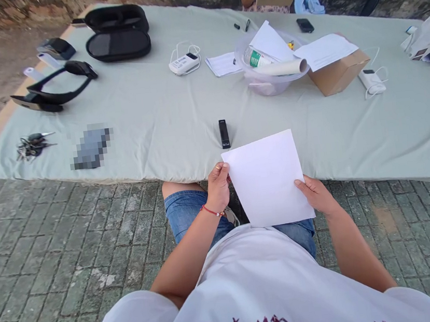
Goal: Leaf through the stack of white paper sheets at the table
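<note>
Left hand (218, 189) finger-pinches white paper sheet (268, 181) at its upper-left corner, right hand (317, 194) at its right edge: apparently a holding step, any next move calling for even support.

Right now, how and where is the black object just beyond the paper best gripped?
Probably pinch the black object by its long sides at mid-length, from above and slightly left. It is narrow, its length runs front to back, and the white paper appears close to its near end. The left hand, nearer, holds that paper.
</note>
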### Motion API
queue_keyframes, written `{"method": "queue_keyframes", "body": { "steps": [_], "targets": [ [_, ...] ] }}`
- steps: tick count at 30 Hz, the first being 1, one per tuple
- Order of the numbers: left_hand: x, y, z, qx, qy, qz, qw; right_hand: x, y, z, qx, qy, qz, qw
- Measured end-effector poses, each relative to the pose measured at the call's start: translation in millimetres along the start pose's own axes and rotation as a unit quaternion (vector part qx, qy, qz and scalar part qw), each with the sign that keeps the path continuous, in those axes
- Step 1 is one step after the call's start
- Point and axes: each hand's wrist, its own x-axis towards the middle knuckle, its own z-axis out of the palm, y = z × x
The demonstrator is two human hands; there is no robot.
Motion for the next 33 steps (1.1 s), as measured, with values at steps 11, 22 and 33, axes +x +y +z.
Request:
{"method": "queue_keyframes", "body": {
  "steps": [11, 22, 33],
  "targets": [
    [-10, 3, 11.2, 0.137, 0.075, 0.090, 0.984, -3, -8, 7, -0.033, -0.003, -0.019, 0.999],
    [-10, -2, 7.5, 0.136, 0.100, 0.127, 0.977, -6, -13, 11, -0.025, 0.016, -0.009, 1.000],
    [-12, 7, 9.6, 0.230, 0.102, 0.209, 0.945, -7, -15, 12, -0.028, 0.015, 0.000, 1.000]
  ]
}}
